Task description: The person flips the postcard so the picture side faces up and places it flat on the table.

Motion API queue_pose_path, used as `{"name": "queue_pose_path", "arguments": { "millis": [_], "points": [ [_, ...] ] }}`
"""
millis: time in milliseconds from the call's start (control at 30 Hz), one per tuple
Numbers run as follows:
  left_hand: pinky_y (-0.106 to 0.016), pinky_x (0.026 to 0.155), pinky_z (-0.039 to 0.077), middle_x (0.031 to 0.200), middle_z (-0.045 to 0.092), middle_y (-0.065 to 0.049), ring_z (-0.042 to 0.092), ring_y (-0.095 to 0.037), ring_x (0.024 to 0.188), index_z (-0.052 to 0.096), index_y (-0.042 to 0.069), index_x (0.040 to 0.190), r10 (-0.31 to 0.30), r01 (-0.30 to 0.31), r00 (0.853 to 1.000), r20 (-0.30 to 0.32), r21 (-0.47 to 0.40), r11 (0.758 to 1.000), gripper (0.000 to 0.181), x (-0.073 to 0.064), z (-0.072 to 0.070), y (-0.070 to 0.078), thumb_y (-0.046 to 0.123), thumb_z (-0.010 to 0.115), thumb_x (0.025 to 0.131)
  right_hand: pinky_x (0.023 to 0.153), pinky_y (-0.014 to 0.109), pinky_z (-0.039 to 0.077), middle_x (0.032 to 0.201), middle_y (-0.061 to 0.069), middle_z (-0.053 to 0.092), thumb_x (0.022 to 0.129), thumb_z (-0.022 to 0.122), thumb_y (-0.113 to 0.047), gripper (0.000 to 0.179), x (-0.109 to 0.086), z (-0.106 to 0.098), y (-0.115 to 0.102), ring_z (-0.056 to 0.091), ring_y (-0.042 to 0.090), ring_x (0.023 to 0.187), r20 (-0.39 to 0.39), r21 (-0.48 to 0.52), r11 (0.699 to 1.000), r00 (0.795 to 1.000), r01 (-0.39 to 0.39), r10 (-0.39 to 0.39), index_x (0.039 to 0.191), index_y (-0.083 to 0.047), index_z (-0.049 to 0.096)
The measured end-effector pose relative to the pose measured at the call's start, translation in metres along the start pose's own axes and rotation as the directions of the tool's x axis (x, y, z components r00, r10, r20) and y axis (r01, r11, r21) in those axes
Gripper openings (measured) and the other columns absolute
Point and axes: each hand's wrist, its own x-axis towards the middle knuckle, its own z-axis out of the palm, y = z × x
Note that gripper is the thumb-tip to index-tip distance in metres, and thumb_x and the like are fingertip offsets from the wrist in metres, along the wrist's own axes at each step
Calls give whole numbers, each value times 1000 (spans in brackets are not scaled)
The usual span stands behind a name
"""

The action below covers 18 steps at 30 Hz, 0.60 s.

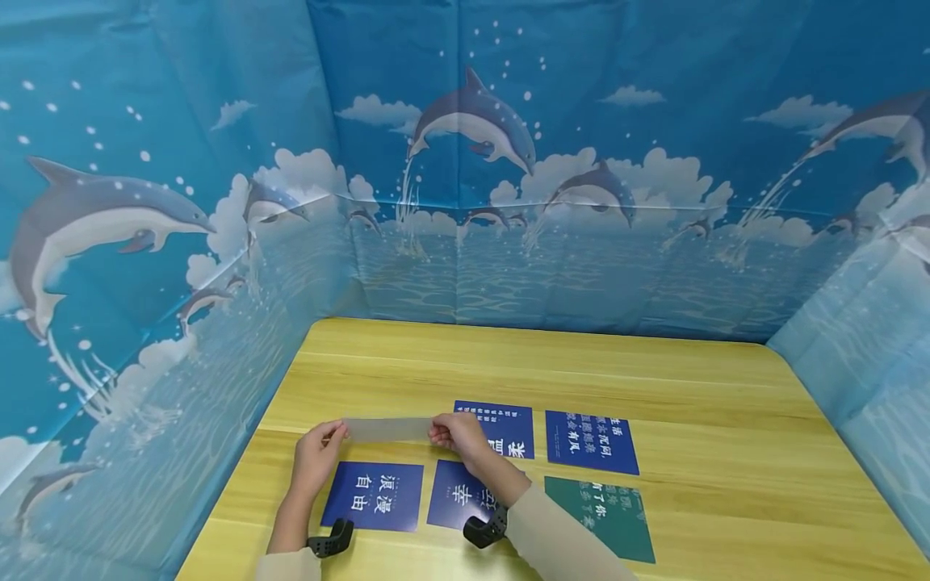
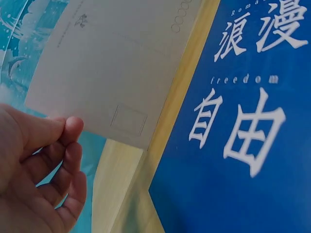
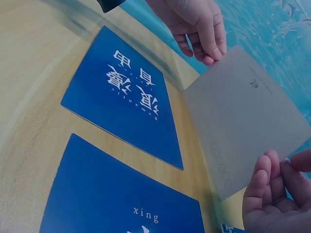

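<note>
Both hands hold one postcard tilted up above the table, its pale printed back towards me. At its left end my left hand pinches the edge between thumb and forefinger; in the left wrist view a stamp box shows on the postcard near that hand. My right hand pinches the opposite end, as the right wrist view of the postcard also shows. Just below lies a blue card with white characters. Another blue card lies partly under my right forearm.
Behind my right hand lies a blue card, partly covered. Further right are a blue card and a green card. The yellow wood-grain table is enclosed by dolphin-print sheets at the back and sides.
</note>
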Motion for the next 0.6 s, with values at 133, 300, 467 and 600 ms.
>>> {"name": "queue_pose_path", "arguments": {
  "millis": [133,300,467,600],
  "points": [
    [-34,72,48,90,65,-10,58,-25,87,66,-2,102,-12,12,1000,22,0,1000,23,-5,-2,-1,15,53,94,57,22,50,63,5,59,83,52,-4,25,-3,-1,1,55,10,54,-1,-12,1000,1000,-5,5,88,20,58],
    [-33,71,47,88,65,-8,59,-24,88,66,0,99,-15,15,999,40,2,1000,22,-10,-4,-5,15,51,95,53,19,48,62,5,59,83,53,-4,27,-6,-2,1,55,9,52,6,-41,999,1000,-10,11,94,21,59],
    [-31,73,48,86,66,-8,61,-24,86,66,0,101,-1,3,999,50,-39,999,20,-12,-3,-10,13,52,94,52,19,48,63,5,61,82,58,-6,25,-9,-2,1,55,9,52,12,-105,994,1000,6,-5,92,17,63],
    [-25,66,46,84,66,-9,61,-24,85,66,0,102,9,-2,997,75,-90,996,20,-15,-4,-13,12,52,94,54,22,49,63,6,61,80,62,-7,24,-13,-1,0,55,9,53,23,-160,987,999,27,-24,89,15,65]
  ]
}}
